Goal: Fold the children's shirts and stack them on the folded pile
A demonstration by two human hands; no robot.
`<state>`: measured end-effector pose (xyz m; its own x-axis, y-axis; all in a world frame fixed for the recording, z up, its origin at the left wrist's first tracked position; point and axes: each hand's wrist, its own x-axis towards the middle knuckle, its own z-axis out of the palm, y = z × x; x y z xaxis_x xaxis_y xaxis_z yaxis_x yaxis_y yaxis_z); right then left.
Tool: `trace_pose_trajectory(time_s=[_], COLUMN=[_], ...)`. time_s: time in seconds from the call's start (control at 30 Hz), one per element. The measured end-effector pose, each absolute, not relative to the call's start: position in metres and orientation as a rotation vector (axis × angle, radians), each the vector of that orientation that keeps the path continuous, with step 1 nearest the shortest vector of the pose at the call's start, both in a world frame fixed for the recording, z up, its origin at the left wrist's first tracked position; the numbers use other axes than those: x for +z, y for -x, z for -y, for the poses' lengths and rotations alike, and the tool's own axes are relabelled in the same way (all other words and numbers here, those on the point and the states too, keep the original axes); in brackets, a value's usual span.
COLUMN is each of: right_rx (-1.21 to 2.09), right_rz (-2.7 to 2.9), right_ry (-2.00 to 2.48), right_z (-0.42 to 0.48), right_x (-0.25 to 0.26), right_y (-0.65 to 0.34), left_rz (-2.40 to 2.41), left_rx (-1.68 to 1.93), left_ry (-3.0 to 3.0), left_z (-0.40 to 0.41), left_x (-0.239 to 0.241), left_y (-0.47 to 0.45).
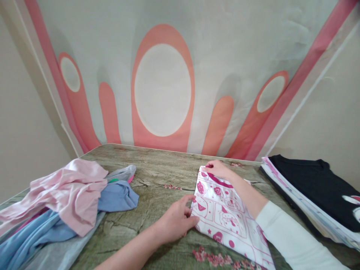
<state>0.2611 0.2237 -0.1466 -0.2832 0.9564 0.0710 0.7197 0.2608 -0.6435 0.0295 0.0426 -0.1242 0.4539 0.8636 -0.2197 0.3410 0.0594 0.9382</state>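
With our right hand [220, 170] we pinched the magenta-printed white T-shirt [225, 213] near its neckband [221, 182]; our left hand [177, 218], grip unclear, touched its edge, seemingly steadying it.

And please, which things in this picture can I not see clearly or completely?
All in the head view:
White printed garment: part of it is hidden behind the right forearm and white sleeve; its smallest drawings are too small to identify.
Black shirt: its print is cut off by the right edge.
Pink cloth: cut off by the left edge.
Blue clothing: partly hidden under the pink cloth.
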Motion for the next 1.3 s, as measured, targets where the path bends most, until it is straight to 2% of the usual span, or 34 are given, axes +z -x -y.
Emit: trace_pose_trajectory(time_s=[0.23,0.5,0.7,0.93,1.3], right_rx=[0.672,0.927,0.767,0.555,0.521], right_rz=[2.017,1.99,2.13,2.015,1.996], right_ry=[1.378,1.192,1.241,1.239,1.316], right_z=[-0.214,-0.202,-0.196,-0.197,-0.215], right_x=[-0.155,-0.144,-0.136,-0.131,-0.165], right_y=[-0.257,-0.26,-0.263,-0.264,-0.262], left_rz=[-1.134,-1.119,-1.094,-1.116,-1.139], left_rx=[0.55,0.567,0.547,0.528,0.48], left_ry=[-1.551,-1.563,-1.54,-1.623,-1.613], left_z=[-0.042,-0.041,-0.039,-0.04,-0.042], left_x=[-0.125,-0.12,-0.118,-0.121,-0.128], left_y=[-0.03,-0.032,-0.033,-0.032,-0.032])
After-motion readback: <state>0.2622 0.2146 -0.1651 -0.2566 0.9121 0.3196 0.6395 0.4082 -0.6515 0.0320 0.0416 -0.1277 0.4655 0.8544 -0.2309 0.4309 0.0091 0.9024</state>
